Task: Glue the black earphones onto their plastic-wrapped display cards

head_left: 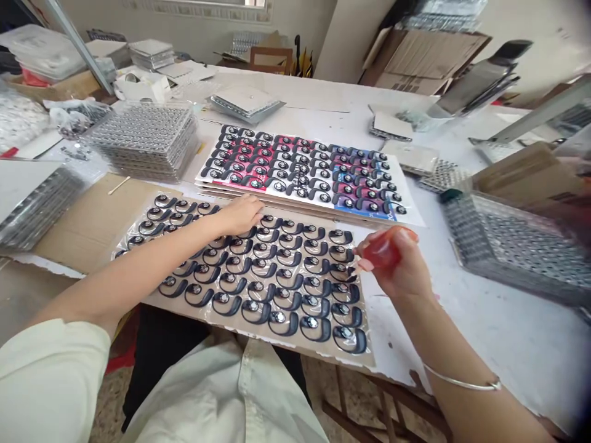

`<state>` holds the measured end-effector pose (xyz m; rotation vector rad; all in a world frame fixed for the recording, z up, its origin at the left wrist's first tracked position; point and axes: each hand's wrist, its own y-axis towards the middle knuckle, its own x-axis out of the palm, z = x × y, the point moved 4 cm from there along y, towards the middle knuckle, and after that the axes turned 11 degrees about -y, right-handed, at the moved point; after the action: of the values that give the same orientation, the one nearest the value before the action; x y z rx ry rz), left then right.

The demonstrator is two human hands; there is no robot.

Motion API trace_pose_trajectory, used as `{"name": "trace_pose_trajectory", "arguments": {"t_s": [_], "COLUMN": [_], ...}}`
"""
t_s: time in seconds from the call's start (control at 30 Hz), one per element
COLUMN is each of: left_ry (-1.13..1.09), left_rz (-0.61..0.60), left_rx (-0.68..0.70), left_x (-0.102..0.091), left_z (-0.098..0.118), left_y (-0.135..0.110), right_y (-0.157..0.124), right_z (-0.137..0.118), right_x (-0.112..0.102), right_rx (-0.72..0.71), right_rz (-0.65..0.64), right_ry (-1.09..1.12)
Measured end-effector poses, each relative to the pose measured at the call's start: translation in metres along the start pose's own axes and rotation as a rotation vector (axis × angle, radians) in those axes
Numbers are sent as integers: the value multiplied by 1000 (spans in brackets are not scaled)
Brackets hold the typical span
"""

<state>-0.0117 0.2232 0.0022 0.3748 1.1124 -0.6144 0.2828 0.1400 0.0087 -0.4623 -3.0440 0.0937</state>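
Observation:
In front of me lies a cardboard sheet [295, 344] covered with clear film, bearing rows of black ear-hook pieces [289, 323], each with a shiny round part. My left hand [242, 215] is at the sheet's far edge with its fingers bent down among the pieces; what is under the fingertips is hidden. At the right edge, my right hand [409, 267] is closed around a soft, translucent red squeeze bottle [383, 249]. The bottle is tilted, and its narrow end points left towards the ear hooks in the rightmost column.
Behind the sheet, a stack of boards [415, 212] carries more ear hooks on a printed surface. Stacked clear trays [143, 138] stand left, and another tray stack [521, 246] stands right. A cotton swab [119, 186] lies on cardboard at the left.

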Motion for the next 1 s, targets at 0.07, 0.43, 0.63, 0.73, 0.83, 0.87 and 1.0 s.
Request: {"name": "trace_pose_trajectory", "arguments": {"t_s": [0.07,0.43,0.63,0.73,0.83,0.87,1.0], "left_ry": [12,37,11,-8,-56,-78,-161], "left_rz": [26,-23,-79,-122,-187,-202,-211], "left_rx": [-17,21,37,-2,-14,-10,25], "left_x": [4,2,2,-1,-3,-4,-6], "left_z": [-2,-4,-2,-1,-2,-2,-6], "left_y": [4,-2,-5,-7,-8,-8,-6], "right_y": [-5,23,47,59,67,68,66], "right_z": [-6,-17,-11,-8,-2,0,4], "right_x": [-3,37,53,58,62,62,58], "right_rx": [-31,-144,-150,-175,-148,-136,-101], "right_rz": [-24,-49,-24,-11,-35,-47,-64], "right_ry": [-25,-28,-39,-29,-17,-18,-30]}}
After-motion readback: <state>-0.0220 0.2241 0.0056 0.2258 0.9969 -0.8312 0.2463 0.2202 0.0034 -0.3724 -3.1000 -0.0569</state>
